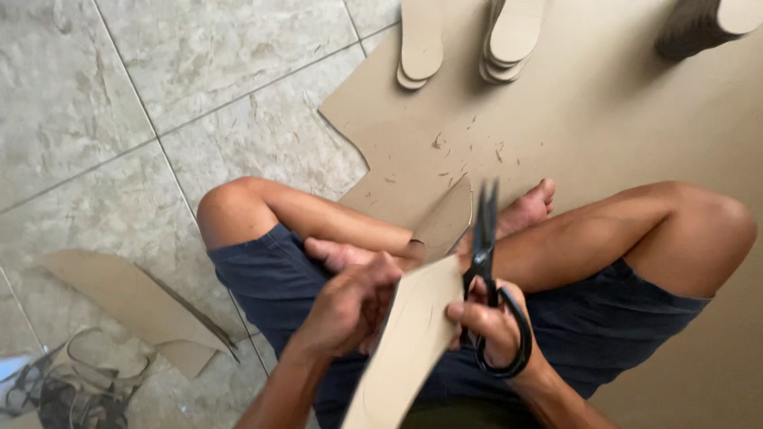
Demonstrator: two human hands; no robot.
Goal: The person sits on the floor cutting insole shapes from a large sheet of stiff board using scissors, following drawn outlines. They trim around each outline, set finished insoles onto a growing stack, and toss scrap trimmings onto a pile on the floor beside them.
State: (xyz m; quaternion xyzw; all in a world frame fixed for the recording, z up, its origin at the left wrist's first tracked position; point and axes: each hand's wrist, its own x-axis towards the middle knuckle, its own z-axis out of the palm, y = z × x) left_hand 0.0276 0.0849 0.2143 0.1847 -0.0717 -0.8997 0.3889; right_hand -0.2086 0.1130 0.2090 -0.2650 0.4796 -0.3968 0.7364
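Head view: cross-legged seat on a tiled floor (119, 95), one pair of black scissors (486, 262) cutting one cardboard piece (409, 342).

Left hand (350, 306) clenched on the near edge of the cardboard piece, held over the lap; right hand (497, 322) with fingers through the loops, grasping the scissors, blades parted and pointing away. Three stacks of cut sole-shaped pieces at the far edge: one (421, 40), a second (513, 36), a third (707, 24), all resting on one large cardboard sheet (604, 111) strewn with small trimmings. One offcut (135, 302) on the beige marbled tiles at left, near one sandal (79, 389).
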